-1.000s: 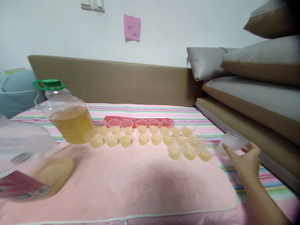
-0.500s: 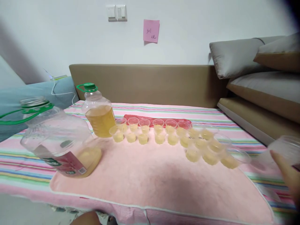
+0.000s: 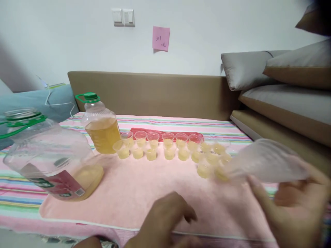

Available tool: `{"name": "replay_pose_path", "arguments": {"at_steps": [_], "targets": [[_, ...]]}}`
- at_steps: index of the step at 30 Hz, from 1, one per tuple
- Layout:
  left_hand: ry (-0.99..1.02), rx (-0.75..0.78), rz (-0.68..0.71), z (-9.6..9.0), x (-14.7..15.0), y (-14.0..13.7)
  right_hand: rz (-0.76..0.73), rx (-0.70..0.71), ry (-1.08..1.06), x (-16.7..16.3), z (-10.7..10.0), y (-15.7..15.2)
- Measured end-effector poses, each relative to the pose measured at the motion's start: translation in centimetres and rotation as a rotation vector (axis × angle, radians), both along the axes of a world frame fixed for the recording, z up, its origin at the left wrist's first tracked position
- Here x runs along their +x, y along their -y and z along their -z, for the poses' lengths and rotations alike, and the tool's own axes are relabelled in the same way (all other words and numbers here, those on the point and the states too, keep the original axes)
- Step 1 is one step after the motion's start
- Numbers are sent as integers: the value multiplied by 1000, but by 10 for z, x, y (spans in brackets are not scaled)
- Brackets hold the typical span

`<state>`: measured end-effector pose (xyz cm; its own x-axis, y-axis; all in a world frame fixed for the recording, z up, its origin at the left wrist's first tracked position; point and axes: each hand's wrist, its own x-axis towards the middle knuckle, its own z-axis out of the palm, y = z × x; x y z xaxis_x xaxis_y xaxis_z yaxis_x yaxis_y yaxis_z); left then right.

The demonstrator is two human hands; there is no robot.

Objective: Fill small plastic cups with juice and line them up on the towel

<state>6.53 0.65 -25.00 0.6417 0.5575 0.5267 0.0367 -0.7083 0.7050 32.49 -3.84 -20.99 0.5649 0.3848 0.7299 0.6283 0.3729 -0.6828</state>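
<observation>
My right hand (image 3: 297,210) grips a translucent stack of plastic cups (image 3: 266,160), tilted to the left and blurred by motion. Part of the cup rows is hidden behind it. Over the front of the pink towel (image 3: 124,193) hovers my left hand (image 3: 168,217), its fingers bent and apart, with nothing in them. Several small clear cups (image 3: 151,154) of pale yellow liquid stand in rows on the far part of the towel. At the left, an uncapped big bottle (image 3: 57,165) holds a little yellow liquid. Behind it is a fuller bottle (image 3: 103,132) with a green cap.
A red plastic wrapper (image 3: 165,133) lies behind the cups. Cushions (image 3: 292,100) are piled at the right, and a brown headboard (image 3: 150,94) spans the back. A striped cloth (image 3: 15,179) lies under the towel. A white cable (image 3: 60,103) trails over blue fabric at the left.
My right hand has brought the cup stack from the right edge leftward over the towel. My left hand has come into view at the bottom. The view has shifted slightly right.
</observation>
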Motion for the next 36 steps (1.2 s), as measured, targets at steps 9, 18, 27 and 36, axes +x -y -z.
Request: {"name": "replay_pose_path", "arguments": {"at_steps": [9,18,27,36], "targets": [[173,-96,-403,-13,-29,-16,-420,-204,216,-89,44,-10],[152,-105,-449,-13,-27,-14,-439,-189,362,-97,44,-12],[58,-61,-480,-17,-26,-14,-440,-223,352,-92,53,-9],[106,-66,-473,-12,-24,-12,-377,-219,436,-92,53,-10]]}}
